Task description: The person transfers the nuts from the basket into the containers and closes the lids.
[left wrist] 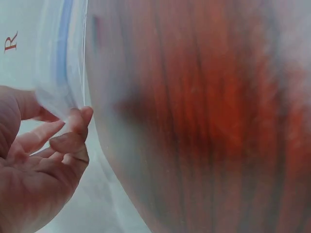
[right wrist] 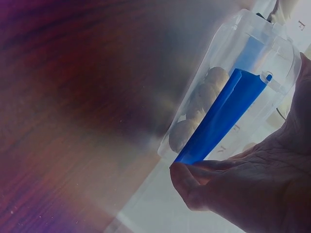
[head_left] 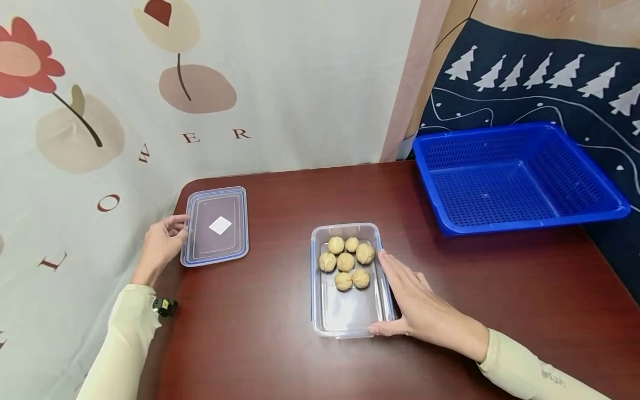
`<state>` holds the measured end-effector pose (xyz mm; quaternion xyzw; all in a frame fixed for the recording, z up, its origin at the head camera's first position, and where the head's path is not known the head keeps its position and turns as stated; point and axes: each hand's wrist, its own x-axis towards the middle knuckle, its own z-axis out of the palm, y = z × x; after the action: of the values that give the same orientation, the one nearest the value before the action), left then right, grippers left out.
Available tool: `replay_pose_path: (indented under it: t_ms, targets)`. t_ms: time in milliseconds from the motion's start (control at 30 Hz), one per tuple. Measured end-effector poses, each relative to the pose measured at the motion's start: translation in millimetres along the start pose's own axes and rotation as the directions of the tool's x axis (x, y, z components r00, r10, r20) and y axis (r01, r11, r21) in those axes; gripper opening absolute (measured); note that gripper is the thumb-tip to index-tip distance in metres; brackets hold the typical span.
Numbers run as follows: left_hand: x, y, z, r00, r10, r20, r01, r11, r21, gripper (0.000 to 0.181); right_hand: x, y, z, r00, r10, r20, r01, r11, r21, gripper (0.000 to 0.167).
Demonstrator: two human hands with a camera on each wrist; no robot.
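Observation:
A clear plastic food container (head_left: 348, 314) with a blue seal line stands on the table, several walnuts (head_left: 345, 262) lying in its far part. My right hand (head_left: 425, 308) rests against its right side, fingers stretched along the wall and thumb at the near right corner. The right wrist view shows the fingertips (right wrist: 187, 182) at a blue side clip (right wrist: 221, 119). At the table's left edge lies the container's clear lid (head_left: 215, 244), blue-rimmed with a white diamond label. My left hand (head_left: 162, 244) pinches the lid's left edge between thumb and fingers.
A blue perforated plastic basket (head_left: 525, 225) stands at the back right of the brown table (head_left: 280, 289). Behind the table hangs a white curtain (head_left: 310, 83) with printed flowers and letters. A dark cloth with white trees (head_left: 520, 83) hangs at the right.

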<state>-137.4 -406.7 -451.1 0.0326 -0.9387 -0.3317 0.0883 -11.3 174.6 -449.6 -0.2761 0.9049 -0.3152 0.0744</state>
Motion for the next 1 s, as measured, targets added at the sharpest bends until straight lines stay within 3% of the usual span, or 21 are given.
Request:
replay_pose_path:
  t_ms: [133, 333, 600, 767, 1000]
  targets:
    - [-4.5, 7.2, -1.8, 1.000, -0.013, -0.010, 0.013, 0.999, -0.041, 0.031, 2.0, 0.5, -0.7, 1.000, -0.008, -0.009, 0.008, 1.000, -0.024, 0.131]
    - [-17.9, 19.9, -4.8, 0.998, -0.035, 0.061, 0.040, 0.995, -0.089, 0.032, 0.6, 1.2, 0.3, 1.000, -0.020, -0.017, 0.019, 0.999, -0.031, 0.131]
    - [-37.9, 35.8, 2.1, 0.997, 0.038, 0.062, -0.025, 0.981, -0.193, 0.038, 1.5, 0.8, 0.9, 0.999, -0.028, -0.024, 0.027, 0.999, -0.032, 0.130]
    - [-50.0, 54.8, 6.3, 0.997, 0.067, 0.034, -0.056, 0.963, -0.264, 0.037, 1.8, 0.5, -0.1, 0.999, -0.024, -0.022, 0.023, 0.999, -0.028, 0.129]
    - [-66.3, 82.2, 9.6, 0.996, 0.085, 0.021, -0.078, 0.969, -0.233, 0.038, 1.9, 0.2, -0.7, 0.999, -0.027, -0.022, 0.027, 0.999, -0.017, 0.129]
